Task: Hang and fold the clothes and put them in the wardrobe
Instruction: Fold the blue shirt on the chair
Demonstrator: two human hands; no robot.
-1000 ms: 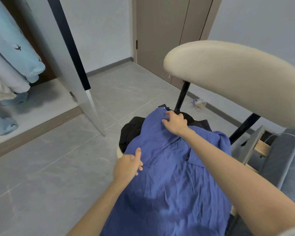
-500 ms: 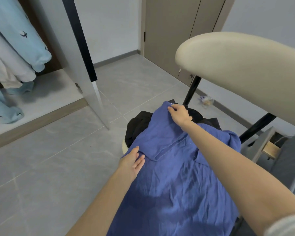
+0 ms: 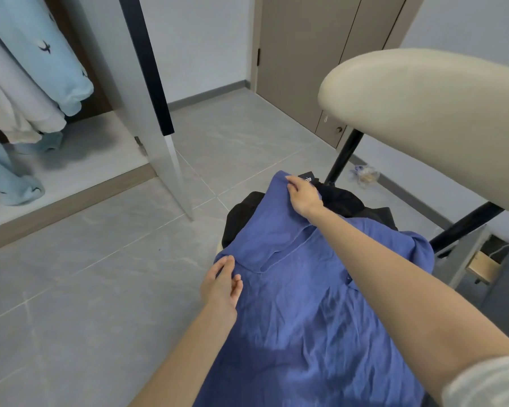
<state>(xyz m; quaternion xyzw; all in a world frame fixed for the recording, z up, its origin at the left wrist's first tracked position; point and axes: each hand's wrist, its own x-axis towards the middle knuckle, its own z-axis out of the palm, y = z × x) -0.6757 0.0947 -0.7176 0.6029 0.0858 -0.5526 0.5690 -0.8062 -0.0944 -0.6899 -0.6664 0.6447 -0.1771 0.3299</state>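
A blue shirt point(image 3: 300, 312) lies spread over a chair seat, on top of a dark garment point(image 3: 350, 201). My right hand point(image 3: 304, 195) reaches to the shirt's far corner and pinches the cloth there. At the shirt's left edge, near a folded-over flap, my left hand point(image 3: 222, 284) touches the cloth with loosely bent fingers. The open wardrobe point(image 3: 71, 160) stands at the left, with light blue and white clothes point(image 3: 36, 74) hanging inside.
The cream chair back point(image 3: 423, 113) on black struts curves over the right side. The wardrobe's open door point(image 3: 156, 113) juts out over the grey tile floor point(image 3: 86, 289). Brown closet doors point(image 3: 315, 54) are behind. A small wrapper point(image 3: 365, 176) lies by the wall.
My right hand has slid further along the shirt's far edge to its corner. My left hand has shifted slightly on the left edge. The view has moved closer.
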